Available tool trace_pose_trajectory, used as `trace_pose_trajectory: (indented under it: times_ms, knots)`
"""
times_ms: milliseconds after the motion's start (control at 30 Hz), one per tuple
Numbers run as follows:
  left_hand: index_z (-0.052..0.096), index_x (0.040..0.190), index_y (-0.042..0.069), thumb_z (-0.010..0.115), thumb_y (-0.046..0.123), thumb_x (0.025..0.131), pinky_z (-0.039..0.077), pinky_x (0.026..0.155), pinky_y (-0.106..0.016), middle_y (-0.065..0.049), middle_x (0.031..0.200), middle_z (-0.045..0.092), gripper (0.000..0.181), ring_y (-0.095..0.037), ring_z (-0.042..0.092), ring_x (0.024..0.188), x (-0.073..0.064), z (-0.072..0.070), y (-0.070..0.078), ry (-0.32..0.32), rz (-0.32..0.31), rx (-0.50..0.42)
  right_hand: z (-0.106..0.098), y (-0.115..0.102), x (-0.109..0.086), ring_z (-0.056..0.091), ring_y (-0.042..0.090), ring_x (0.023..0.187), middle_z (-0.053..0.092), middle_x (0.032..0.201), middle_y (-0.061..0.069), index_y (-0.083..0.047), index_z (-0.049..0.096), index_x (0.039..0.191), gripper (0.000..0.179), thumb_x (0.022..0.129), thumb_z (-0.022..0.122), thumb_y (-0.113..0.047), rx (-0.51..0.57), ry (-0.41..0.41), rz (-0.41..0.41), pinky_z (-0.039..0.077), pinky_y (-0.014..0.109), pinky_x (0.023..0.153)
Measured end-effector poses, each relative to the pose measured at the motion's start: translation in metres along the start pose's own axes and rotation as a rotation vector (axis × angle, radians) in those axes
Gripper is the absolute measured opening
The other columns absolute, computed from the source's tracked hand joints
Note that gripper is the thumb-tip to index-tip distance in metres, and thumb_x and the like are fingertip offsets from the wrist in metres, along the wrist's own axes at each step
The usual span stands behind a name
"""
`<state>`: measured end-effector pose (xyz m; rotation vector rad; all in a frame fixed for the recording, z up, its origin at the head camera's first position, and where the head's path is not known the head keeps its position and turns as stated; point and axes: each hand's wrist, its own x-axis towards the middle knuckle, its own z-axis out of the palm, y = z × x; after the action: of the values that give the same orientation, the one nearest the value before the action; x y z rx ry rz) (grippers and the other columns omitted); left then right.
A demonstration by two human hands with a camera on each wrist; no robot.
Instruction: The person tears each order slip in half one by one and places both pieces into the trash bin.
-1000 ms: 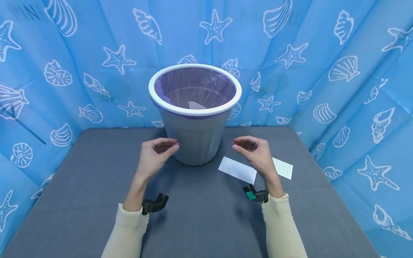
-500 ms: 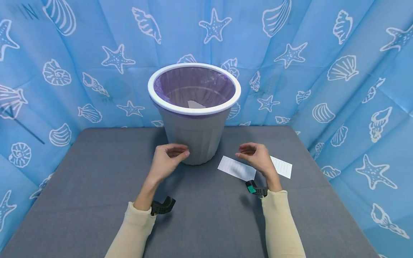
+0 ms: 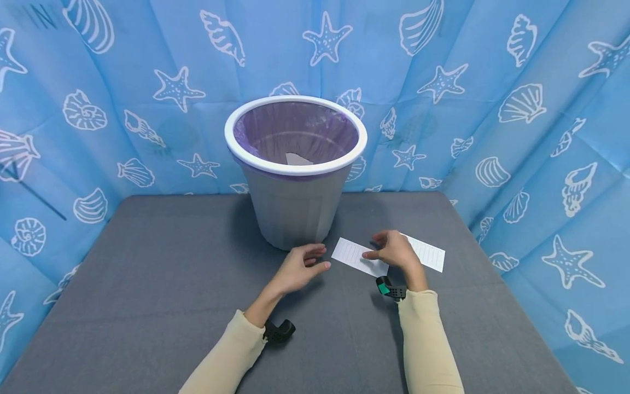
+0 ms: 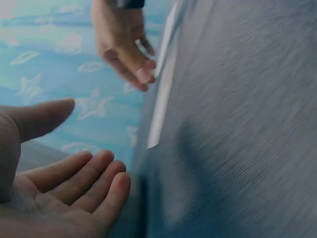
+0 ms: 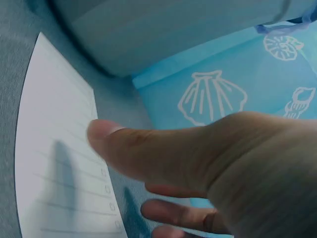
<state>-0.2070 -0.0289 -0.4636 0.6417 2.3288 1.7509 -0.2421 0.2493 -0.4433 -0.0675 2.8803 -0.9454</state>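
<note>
Two white lined paper slips lie on the grey cloth at the right. My right hand (image 3: 397,253) is low over the near slip (image 3: 355,256), its thumb overlapping the paper in the head view and nothing in its grasp. In the right wrist view the lined slip (image 5: 59,148) lies left of the thumb (image 5: 148,151), whose shadow falls near it. The other slip (image 3: 427,254) is partly covered by the right hand. My left hand (image 3: 299,268), fingers spread from the thumb and holding nothing, hovers left of the near slip; its palm (image 4: 59,203) shows in the left wrist view.
A grey waste bin (image 3: 297,210) with a white rim and purple liner (image 3: 295,128) stands behind the hands. A white scrap (image 3: 297,159) is inside it. The grey table (image 3: 147,284) meets a blue seashell curtain (image 3: 206,98) at the back and sides.
My left hand has moved right and toward me, from beside the bin to near the slip, its fingers spreading. My right hand has lowered to the paper.
</note>
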Motion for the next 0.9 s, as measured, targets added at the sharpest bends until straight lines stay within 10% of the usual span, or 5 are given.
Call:
trace_pose_trajectory:
  times_ms: [533, 900]
  knots:
    - [0.033, 0.152, -0.01, 0.067, 0.014, 0.1, 0.035, 0.114, -0.049, -0.029, 0.153, 0.04, 0.067, -0.042, 0.041, 0.14, 0.004, 0.014, -0.022, -0.073, -0.081, -0.126, 0.009, 0.003, 0.004, 0.056, 0.024, 0.073, 0.063, 0.09, 0.014, 0.005, 0.066, 0.109, 0.05, 0.073, 0.092, -0.017, -0.039, -0.086, 0.034, 0.048, 0.038, 0.065]
    - [0.037, 0.15, -0.009, 0.068, 0.012, 0.098, 0.044, 0.107, -0.046, -0.027, 0.147, 0.047, 0.064, -0.039, 0.049, 0.135, 0.004, 0.014, -0.022, 0.054, -0.156, -0.152, 0.011, -0.003, 0.003, 0.059, 0.017, 0.075, 0.069, 0.086, 0.006, 0.0, 0.074, 0.095, 0.01, 0.088, 0.078, -0.005, 0.024, -0.153, -0.183, 0.05, 0.037, 0.07]
